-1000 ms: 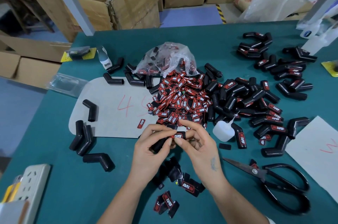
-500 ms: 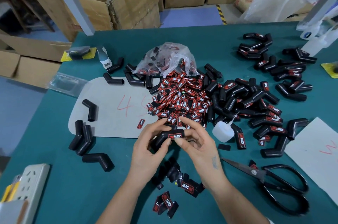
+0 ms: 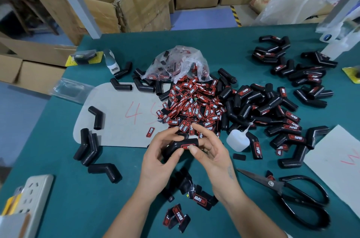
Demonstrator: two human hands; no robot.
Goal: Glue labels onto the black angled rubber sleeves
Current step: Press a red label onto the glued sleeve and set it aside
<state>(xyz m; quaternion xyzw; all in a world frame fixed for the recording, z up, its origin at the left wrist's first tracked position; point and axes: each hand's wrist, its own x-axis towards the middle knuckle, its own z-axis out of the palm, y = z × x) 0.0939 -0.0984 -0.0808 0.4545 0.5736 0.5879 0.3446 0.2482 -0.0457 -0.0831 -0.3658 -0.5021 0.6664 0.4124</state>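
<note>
Loose labels: a few red-and-black labels (image 3: 178, 216) lie on the green worktop (image 3: 78, 208) nearest the person, between the forearms.
Power strip: a white strip (image 3: 34, 198) sits at the near left edge.
Scissors: black-handled scissors (image 3: 292, 193) lie at near right, blades pointing towards the hands.
Left hand: the left hand (image 3: 157, 162) curls round the lower, bent end of the sleeve (image 3: 181, 145), thumb tip pressing near its label.
Right hand: the right hand (image 3: 211, 152) pinches the sleeve's upper end, thumb on the front, fingers curled behind.
Sleeve: held just above the worktop between both hands, tilted, upper end to the right; the two thumb tips nearly meet over the red label on it.
Glue bottle: a small white bottle (image 3: 237, 139) with a thin nozzle stands just right of the right hand.
Card: a grey card (image 3: 120, 119) marked in red lies beyond the left hand, with one bare sleeve (image 3: 96, 118) on it.
Bare sleeves: more plain ones (image 3: 88, 146) lie at the card's near left edge.
Label heap: a pile of labels (image 3: 194, 105) lies just beyond the hands, spilling from a clear bag (image 3: 177, 62).
Labelled sleeves: a pile (image 3: 272, 113) lies right of the heap; another group (image 3: 292, 66) sits farther right.
Boxes: cardboard boxes (image 3: 136, 0) stand beyond the worktop.
</note>
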